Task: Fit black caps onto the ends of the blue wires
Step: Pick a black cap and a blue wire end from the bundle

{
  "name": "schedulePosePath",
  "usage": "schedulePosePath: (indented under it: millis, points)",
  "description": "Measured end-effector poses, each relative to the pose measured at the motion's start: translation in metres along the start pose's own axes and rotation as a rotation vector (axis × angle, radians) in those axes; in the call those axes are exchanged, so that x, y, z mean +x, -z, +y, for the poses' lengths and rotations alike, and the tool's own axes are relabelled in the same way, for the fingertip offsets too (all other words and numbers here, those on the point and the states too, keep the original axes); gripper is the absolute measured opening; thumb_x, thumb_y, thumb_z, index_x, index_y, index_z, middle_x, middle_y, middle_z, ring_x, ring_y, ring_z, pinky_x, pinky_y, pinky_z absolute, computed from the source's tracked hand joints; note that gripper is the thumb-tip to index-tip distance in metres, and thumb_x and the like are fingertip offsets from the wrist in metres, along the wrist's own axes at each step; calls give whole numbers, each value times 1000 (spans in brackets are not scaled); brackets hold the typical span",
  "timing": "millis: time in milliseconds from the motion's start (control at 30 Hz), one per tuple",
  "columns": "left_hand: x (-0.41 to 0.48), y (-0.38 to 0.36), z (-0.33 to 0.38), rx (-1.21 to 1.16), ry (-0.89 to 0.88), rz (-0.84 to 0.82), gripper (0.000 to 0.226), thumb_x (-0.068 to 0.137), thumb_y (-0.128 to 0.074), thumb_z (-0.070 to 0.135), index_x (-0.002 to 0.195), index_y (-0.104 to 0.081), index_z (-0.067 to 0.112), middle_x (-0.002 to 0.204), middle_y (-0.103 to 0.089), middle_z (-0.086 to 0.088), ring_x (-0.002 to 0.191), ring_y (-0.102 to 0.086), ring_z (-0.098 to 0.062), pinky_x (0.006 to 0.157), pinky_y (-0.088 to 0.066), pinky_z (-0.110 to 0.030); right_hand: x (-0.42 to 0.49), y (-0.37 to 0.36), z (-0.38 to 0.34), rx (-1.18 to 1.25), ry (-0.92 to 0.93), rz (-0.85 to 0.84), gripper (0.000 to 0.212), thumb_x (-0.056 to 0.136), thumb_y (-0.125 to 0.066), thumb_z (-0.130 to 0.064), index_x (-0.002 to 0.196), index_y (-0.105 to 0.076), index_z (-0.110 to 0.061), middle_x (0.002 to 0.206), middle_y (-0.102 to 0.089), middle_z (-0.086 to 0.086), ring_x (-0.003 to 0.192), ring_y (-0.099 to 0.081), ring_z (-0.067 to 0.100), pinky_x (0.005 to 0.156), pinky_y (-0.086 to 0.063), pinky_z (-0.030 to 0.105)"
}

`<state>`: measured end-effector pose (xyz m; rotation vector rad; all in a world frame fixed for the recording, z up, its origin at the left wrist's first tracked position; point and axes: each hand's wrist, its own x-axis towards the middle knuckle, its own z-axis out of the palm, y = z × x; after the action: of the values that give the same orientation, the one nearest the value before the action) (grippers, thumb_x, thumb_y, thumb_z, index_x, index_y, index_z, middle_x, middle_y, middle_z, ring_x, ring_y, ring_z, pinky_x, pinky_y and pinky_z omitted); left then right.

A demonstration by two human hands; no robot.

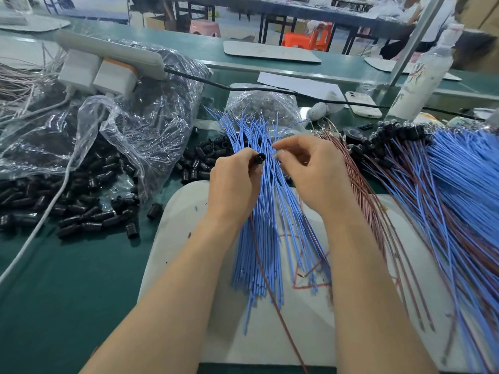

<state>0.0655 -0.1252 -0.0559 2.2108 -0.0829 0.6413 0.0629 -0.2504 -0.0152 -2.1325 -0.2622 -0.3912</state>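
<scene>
At the left of the frame, loose black caps (81, 209) lie spilled on the green bench beside a clear plastic bag (129, 122). Just left of centre, the left hand (232, 184) is curled round 1 black cap (260, 157), gripping it with the open mouth turned right. At centre, the blue wires (259, 238) lie fanned over a white mat (178, 225), beneath both hands. Right of centre, the right hand (316, 171) has thumb and forefinger pressed together on what looks like the tip of 1 of these wires, though blur hides the tip itself; its other fingers are loosely curled.

The cap and tip are near but apart. The fit should go best with the wire pinched close to its end, so it cannot buckle, and lined up straight with the cap's mouth before pushing. At the far right lies a pile of capped wires (459, 168).
</scene>
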Motion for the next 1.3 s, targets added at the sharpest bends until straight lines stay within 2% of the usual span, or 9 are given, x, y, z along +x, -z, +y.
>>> schedulePosePath:
  millis: [167,333,433,633,767,1000,1133,1200,1300]
  points:
    - [0,0,1,9,22,-4,16,91,-54,16,89,-65,5,79,-70,-14,78,-61,-37,73,-47,-46,-2,0,-4,49,24,-18,8,88,-66,-15,94,-65,-21,84,-70,-7,79,-68,5,80,-55,24]
    - [0,1,2,51,25,-5,18,92,-51,17,90,-65,6,80,-69,-14,79,-59,-38,73,-46,-47,-3,-3,-5,-36,60,-22,8,87,-67,-10,93,-70,-14,75,-64,-17,71,-62,-7,73,-49,8]
    - [0,1,3,89,24,-6,17,92,-53,18,91,-65,5,79,-67,-15,77,-57,-38,71,-46,-45,-3,-3,-6,-76,75,4,7,86,-67,-9,90,-71,-14,72,-61,-19,66,-58,-11,71,-46,4]
    - [1,1,2,167,33,-33,19,95,-49,20,89,-62,7,78,-65,-13,73,-55,-37,66,-46,-42,-4,-4,-9,-148,73,14,6,86,-67,-10,89,-71,-13,73,-64,-10,68,-60,1,75,-49,15]
    - [1,0,2,213,22,-28,19,95,-47,21,86,-60,10,76,-63,-11,66,-46,-32,58,-34,-36,-4,-3,-10,-176,65,14,6,86,-67,-11,89,-71,-14,76,-67,-6,74,-64,9,78,-51,22]
    - [1,-2,1,255,-21,-13,19,95,-47,19,90,-62,9,84,-65,-9,73,-51,-30,59,-28,-33,-4,-6,-8,-203,58,26,8,87,-65,-11,92,-71,-13,81,-70,-2,79,-65,13,82,-52,33]
    - [3,0,0,76,-21,-95,15,91,-54,14,96,-68,11,86,-66,-3,77,-56,-22,67,-41,-33,-2,-5,-2,-208,43,52,7,86,-66,-10,90,-71,-12,78,-68,-4,78,-65,14,82,-53,34]
    - [5,4,0,-100,-27,-181,17,89,-60,13,103,-69,15,88,-68,0,71,-55,-12,72,-45,-25,1,0,4,-180,20,45,7,85,-68,-10,89,-72,-14,75,-65,-8,75,-65,10,82,-53,29]
    - [7,8,-3,-167,-51,-226,16,88,-63,12,102,-71,16,83,-68,2,62,-48,0,64,-39,-12,4,8,12,-71,-26,-26,11,84,-70,-9,87,-70,-20,76,-66,-12,74,-65,2,79,-53,19]
